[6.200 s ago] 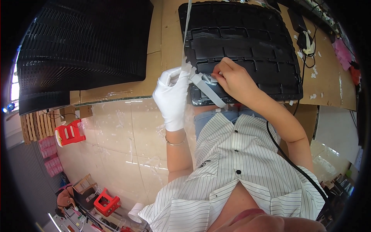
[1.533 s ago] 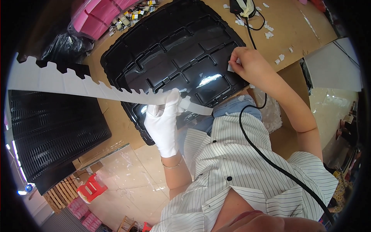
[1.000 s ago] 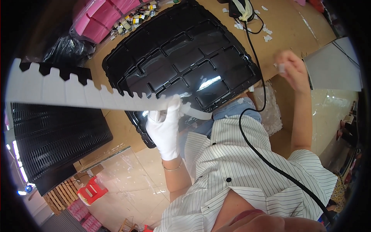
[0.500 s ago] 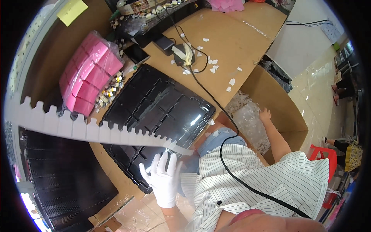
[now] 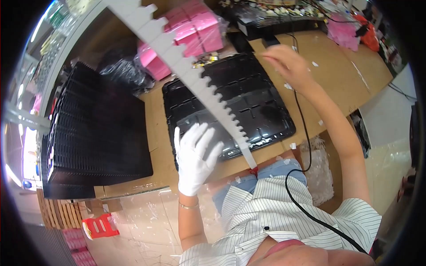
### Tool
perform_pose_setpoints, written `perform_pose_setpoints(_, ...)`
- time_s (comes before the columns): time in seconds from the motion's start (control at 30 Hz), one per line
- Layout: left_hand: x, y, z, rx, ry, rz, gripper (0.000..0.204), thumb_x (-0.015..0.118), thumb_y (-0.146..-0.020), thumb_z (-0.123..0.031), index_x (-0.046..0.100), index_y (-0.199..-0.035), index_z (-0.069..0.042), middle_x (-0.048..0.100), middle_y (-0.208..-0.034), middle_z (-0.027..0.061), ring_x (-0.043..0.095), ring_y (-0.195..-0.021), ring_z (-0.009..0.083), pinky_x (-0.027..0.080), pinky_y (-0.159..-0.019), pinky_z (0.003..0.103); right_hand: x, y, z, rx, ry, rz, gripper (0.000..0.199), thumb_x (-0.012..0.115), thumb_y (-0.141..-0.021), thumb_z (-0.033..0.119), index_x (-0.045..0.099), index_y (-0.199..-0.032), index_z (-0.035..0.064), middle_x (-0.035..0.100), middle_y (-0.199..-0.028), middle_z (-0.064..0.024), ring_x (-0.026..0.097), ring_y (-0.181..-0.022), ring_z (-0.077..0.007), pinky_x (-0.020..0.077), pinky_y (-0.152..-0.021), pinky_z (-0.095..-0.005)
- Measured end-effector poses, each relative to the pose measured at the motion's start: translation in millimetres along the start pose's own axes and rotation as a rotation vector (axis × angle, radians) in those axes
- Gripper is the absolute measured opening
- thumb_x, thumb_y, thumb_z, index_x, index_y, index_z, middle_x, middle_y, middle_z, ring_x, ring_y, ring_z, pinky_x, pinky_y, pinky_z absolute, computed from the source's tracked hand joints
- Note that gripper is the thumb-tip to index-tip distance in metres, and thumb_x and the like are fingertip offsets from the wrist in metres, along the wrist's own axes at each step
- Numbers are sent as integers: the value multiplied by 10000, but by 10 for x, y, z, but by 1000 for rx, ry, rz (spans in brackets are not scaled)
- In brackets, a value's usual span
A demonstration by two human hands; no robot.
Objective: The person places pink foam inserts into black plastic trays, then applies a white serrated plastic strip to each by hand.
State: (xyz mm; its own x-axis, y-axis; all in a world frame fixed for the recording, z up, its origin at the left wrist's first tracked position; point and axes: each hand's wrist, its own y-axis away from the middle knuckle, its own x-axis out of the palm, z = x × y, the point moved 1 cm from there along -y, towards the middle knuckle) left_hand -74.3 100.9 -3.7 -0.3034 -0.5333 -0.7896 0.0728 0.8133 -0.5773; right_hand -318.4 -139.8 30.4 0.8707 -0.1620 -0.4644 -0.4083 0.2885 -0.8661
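Observation:
My left hand [image 5: 195, 159], in a white glove, is raised in front of the near left part of a black plastic tray [image 5: 242, 95]. Its fingers are spread and hold nothing. My bare right hand [image 5: 292, 68] hovers near the tray's far right corner, fingers bent and pressed together; whatever may be between them is hidden. A long pale strip with notches [image 5: 202, 91] slants across the view from the upper left, passing in front of the tray. Its narrow lower end comes down by a small red thing [image 5: 254, 170] at my lap. Neither hand touches the strip.
At the left stands a tall stack of black trays [image 5: 104, 133]. Pink wrapped packs [image 5: 195, 29] lie behind the tray, beside black plastic wrap [image 5: 126, 73]. A black cable [image 5: 306, 137] runs down over the table edge. White scraps fill a cardboard box [image 5: 338, 166] at the right.
My right hand has come up from the box of scraps to above the table. My view has turned left, and the notched strip now slants more steeply. The left hand remains open.

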Motion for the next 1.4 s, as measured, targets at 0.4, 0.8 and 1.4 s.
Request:
perform_pose_setpoints(0.4,-7,-528,562,26,101,-85,267,737,-806,-126,676,-1065,-106,645,-1134,81,591,-1097,286,412,-1034,477,2469,-1223,-1325,-233,362,358,358,630,-849,139,604,-1183,14,618,-1193,-143,583,-1117,-303,466,-956,-415)
perform_pose_setpoints(0.8,917,-2182,1521,247,-69,-101,310,635,-843,-142,618,-1134,-36,631,-1132,130,589,-1080,302,452,-965,426,2206,-2045,-1466,191,-104,831,188,727,-835,163,710,-902,-12,663,-841,-77,608,-752,-156,490,-718,-318)
perform_pose_setpoints(1.4,1373,-2049,1464,132,37,-257,611,678,-773,-241,516,-1304,14,558,-1238,193,488,-1219,395,280,-1092,582,1329,-386,-520,1259,-1137,295,936,764,-807,469,260,-1482,61,391,-1438,-145,373,-1348,-292,304,-1101,-419)
